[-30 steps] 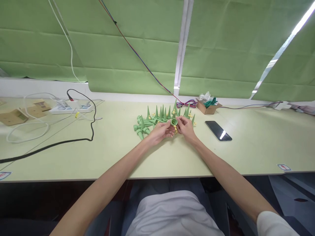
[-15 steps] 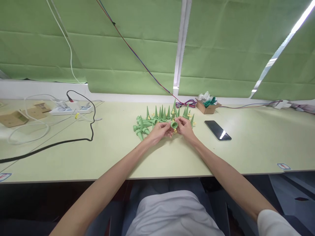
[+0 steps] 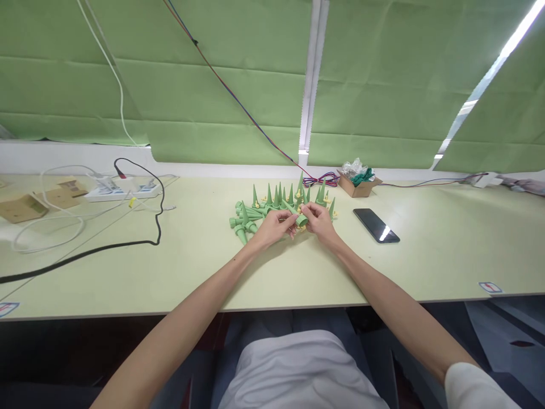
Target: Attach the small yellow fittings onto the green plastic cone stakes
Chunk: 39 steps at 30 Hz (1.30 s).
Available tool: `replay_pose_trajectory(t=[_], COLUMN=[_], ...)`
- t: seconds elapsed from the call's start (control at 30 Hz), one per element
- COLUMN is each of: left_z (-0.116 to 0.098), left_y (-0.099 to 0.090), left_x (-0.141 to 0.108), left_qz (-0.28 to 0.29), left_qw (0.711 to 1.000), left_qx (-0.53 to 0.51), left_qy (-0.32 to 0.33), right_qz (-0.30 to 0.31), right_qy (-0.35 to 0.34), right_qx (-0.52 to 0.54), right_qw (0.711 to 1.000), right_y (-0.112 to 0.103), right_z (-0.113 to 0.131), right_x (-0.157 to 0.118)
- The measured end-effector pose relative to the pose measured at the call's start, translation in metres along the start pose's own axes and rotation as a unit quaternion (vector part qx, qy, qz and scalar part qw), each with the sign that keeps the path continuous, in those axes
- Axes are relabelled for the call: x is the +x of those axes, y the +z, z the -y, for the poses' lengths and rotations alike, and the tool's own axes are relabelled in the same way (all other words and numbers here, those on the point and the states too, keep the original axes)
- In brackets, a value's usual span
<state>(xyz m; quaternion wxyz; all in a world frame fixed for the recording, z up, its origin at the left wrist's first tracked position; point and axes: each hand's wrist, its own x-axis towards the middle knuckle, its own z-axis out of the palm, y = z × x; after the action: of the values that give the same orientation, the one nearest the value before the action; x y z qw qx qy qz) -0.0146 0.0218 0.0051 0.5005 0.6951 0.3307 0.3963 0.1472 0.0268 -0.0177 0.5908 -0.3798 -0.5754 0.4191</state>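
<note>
A green plastic watering spike (image 3: 300, 220) is held between my two hands, tilted, its wide collar toward me and its point toward the back left. My left hand (image 3: 275, 228) is closed on its left side, with fingertips at the collar. From the right, my right hand (image 3: 320, 222) pinches the same spike with thumb and fingers. Something small and yellow shows beneath the collar, partly hidden by the fingers. Just behind my hands stand several upright green spikes (image 3: 276, 196), some with small yellow valves. More spikes (image 3: 242, 225) lie in a pile to the left.
A black phone (image 3: 376, 225) lies to the right. Behind it sits a small cardboard box (image 3: 360, 188) with clear plastic and green material, beside coiled red and blue wire (image 3: 321, 179). A power strip (image 3: 123, 190), cables and cardboard pieces (image 3: 23, 208) occupy the left side.
The spike between my hands has turned: its open collar faced me before, and now its side and tapered body show. My hands have stayed in nearly the same place.
</note>
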Motion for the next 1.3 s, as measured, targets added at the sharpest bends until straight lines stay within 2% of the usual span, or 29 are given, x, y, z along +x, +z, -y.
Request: replay_pose_trajectory(t=[0.23, 0.43, 0.7, 0.9, 1.07, 1.3], left_z=[-0.003, 0.0, 0.005, 0.012, 0.017, 0.018], left_y=[0.0, 0.0, 0.001, 0.0, 0.002, 0.005], left_x=[-0.003, -0.002, -0.001, 0.0, 0.0, 0.0], left_qz=[-0.006, -0.034, -0.059, -0.065, -0.061, -0.078], left_qw=[0.996, 0.979, 0.944, 0.897, 0.875, 0.87], left_qx=[0.082, 0.179, 0.295, 0.391, 0.433, 0.443], left_qy=[0.036, 0.088, 0.137, 0.195, 0.206, 0.202], right_qz=[0.002, -0.003, 0.004, -0.004, -0.013, -0.031], right_qy=[-0.004, -0.008, -0.015, -0.023, -0.022, -0.027], right_qx=[-0.026, -0.043, -0.067, -0.09, -0.101, -0.111], right_qw=[1.0, 0.999, 0.998, 0.996, 0.995, 0.993], right_y=[-0.002, -0.002, -0.003, -0.004, -0.004, -0.001], right_z=[0.0, -0.001, -0.001, -0.007, -0.01, -0.011], right_x=[0.0, 0.0, 0.001, 0.002, 0.003, 0.005])
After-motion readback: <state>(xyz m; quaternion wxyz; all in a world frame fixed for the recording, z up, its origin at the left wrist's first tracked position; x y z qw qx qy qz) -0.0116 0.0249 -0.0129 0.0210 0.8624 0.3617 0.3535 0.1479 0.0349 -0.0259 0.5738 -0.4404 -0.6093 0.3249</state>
